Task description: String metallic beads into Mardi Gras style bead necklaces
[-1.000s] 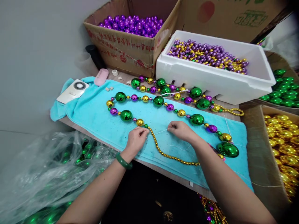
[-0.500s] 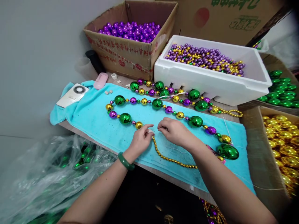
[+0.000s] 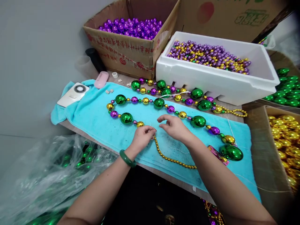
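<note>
One white phone lies on the turquoise towel's left end. A strand of big beads loops across the towel's middle. Above the towel's near half, the left hand pinches the upper end of the gold bead string; beside it, over the towel, the right hand is released, thumb and forefinger parted. A carton stands past the towel's right end.

A bead string is laid on the towel, a phone by the left edge, a foam box behind.
</note>
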Demonstrator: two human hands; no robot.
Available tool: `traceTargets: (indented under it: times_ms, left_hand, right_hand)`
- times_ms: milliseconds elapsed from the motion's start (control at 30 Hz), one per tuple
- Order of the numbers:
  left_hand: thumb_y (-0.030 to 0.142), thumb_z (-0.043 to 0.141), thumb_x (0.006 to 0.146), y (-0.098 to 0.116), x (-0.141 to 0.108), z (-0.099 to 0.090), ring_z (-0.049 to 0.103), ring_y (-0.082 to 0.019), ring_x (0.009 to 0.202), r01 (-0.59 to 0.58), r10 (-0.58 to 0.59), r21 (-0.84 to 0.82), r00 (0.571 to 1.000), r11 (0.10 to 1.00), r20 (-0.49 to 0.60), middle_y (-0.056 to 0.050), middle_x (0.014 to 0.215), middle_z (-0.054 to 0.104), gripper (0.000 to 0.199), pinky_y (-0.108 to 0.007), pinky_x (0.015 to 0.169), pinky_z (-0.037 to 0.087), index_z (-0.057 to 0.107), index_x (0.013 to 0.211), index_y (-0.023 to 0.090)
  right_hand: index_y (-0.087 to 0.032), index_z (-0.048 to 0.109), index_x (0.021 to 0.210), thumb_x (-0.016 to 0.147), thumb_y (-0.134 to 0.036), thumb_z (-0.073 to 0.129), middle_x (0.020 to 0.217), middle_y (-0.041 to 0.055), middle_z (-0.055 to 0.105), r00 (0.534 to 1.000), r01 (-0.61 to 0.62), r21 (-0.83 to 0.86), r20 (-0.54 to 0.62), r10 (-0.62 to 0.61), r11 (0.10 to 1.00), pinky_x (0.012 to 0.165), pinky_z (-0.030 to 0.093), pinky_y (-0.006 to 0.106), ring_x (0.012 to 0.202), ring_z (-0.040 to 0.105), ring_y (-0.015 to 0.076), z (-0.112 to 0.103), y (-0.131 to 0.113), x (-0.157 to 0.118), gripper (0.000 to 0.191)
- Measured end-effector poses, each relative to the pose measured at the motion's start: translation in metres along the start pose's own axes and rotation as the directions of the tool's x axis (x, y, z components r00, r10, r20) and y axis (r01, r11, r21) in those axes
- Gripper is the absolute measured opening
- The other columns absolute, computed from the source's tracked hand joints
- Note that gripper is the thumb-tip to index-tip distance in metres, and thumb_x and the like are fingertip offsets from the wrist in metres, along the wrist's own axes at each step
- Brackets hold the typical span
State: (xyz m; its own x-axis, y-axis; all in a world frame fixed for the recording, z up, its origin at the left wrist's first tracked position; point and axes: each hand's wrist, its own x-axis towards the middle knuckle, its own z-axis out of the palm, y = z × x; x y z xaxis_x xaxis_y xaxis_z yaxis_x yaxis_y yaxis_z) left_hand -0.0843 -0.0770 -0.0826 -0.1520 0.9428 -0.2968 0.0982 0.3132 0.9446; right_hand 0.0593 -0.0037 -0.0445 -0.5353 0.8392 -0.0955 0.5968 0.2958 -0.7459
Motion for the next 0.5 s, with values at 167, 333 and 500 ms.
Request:
traceTargets:
  times_ms: [167,333,500]
  left_hand:
    - [0.028,0.059,0.072,0.001,0.0,0.0,0.048,-0.008,0.047,0.011,-0.011,-0.034,1.0,0.999,-0.002,0.002,0.056,0.056,0.015,-0.021,0.047,0.036,0.064,0.073,0.014]
    - [0.028,0.059,0.072,-0.001,-0.002,0.001,0.045,-0.008,0.045,0.0,0.0,-0.026,1.0,1.0,0.006,0.003,0.051,0.053,0.015,-0.02,0.046,0.035,0.064,0.074,0.014]
    - [0.029,0.058,0.073,-0.002,-0.002,0.001,0.048,-0.008,0.047,0.024,-0.024,-0.015,0.999,1.0,-0.03,0.002,0.053,0.054,0.015,-0.02,0.045,0.035,0.063,0.073,0.014]
  right_hand:
    - [-0.015,0.063,0.092,0.071,-0.011,0.056,0.089,0.0043,0.067,0.96,-0.219,0.252,0.225,0.163,0.943,0.054,0.042,0.024,0.052,0.052,0.0076,0.01,0.008,-0.012,0.022]
    - [-0.015,0.063,0.09,0.07,-0.012,0.06,0.077,0.0021,0.067,0.979,-0.183,0.285,0.144,0.147,0.941,0.058,0.044,0.023,0.061,0.057,0.0112,0.03,0.014,-0.016,0.021]
    - [-0.018,0.062,0.098,0.079,-0.014,0.054,0.081,0.0033,0.066,0.996,0.038,0.053,-0.086,-0.033,0.998,0.069,0.046,0.027,0.073,0.06,0.0152,0.047,0.016,-0.026,0.02]
